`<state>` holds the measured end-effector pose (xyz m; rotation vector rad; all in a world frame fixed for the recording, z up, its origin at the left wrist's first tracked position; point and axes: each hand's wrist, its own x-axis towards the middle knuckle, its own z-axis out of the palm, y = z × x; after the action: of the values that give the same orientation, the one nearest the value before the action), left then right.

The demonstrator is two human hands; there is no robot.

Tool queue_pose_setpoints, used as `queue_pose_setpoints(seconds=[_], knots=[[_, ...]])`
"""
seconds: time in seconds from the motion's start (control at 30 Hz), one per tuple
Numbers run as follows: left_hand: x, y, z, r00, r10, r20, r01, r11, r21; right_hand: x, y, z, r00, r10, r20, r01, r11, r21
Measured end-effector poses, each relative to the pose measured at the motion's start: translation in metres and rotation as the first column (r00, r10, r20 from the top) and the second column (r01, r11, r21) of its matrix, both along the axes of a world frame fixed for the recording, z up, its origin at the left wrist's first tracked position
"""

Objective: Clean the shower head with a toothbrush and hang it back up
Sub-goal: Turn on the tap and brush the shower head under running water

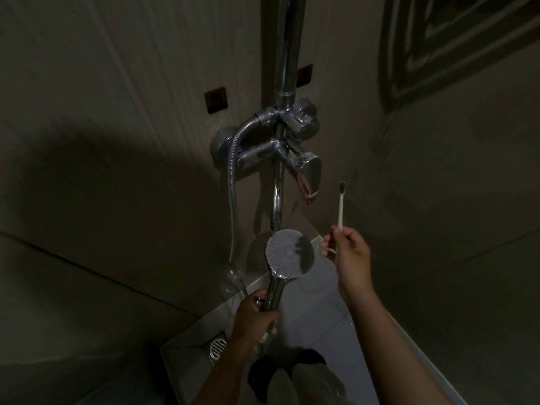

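- My left hand (254, 314) has its fingers wrapped closed around the chrome handle of the shower head (289, 252); the round spray face stands above my knuckles, turned up toward the camera.
- My right hand (349, 249) pinches the lower end of the toothbrush (340, 206) between thumb and fingertips, the remaining fingers loosely curled. The bristles point up, well above the fingertips and apart from the spray face.
- The hose (233, 176) runs from below my left fingers up to the mixer valve (280, 141) on the wall. The spout (276, 206) ends just above the rim of the spray face.
- Step in hand, as I judge it: cleaning, with the brush off the face. I cannot tell whether scrubbing is finished.
- Next move, if scrubbing continues: tip the bristles down and leftward from my right fingertips onto the nozzle holes, keeping the left grip firm against the brushing force.
- The hanging bracket is not visible; it is presumably higher on the riser pipe (287, 45).
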<state>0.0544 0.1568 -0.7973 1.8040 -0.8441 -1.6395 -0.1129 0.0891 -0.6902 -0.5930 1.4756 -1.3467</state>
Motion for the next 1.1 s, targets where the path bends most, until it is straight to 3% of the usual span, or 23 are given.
queue_pose_setpoints(seconds=[0.23,0.47,0.57,1.1], knots=[[-0.023,-0.009,0.01,0.998,-0.018,-0.052,0.018,1.0,-0.003,-0.002,-0.003,0.03,0.994,-0.008,0.112,0.021,0.992,-0.12],[-0.04,-0.023,0.024,0.997,-0.033,-0.068,0.031,0.999,-0.038,0.007,-0.019,0.057,0.968,0.068,0.24,-0.029,0.986,-0.164],[-0.038,-0.031,0.029,0.996,-0.061,-0.068,0.06,0.998,-0.023,0.01,-0.019,0.065,0.963,0.017,0.269,0.024,0.988,-0.151],[-0.026,-0.056,0.046,0.993,-0.034,-0.115,0.023,0.995,-0.094,0.049,-0.019,0.061,0.96,-0.037,0.278,0.092,0.978,-0.186]])
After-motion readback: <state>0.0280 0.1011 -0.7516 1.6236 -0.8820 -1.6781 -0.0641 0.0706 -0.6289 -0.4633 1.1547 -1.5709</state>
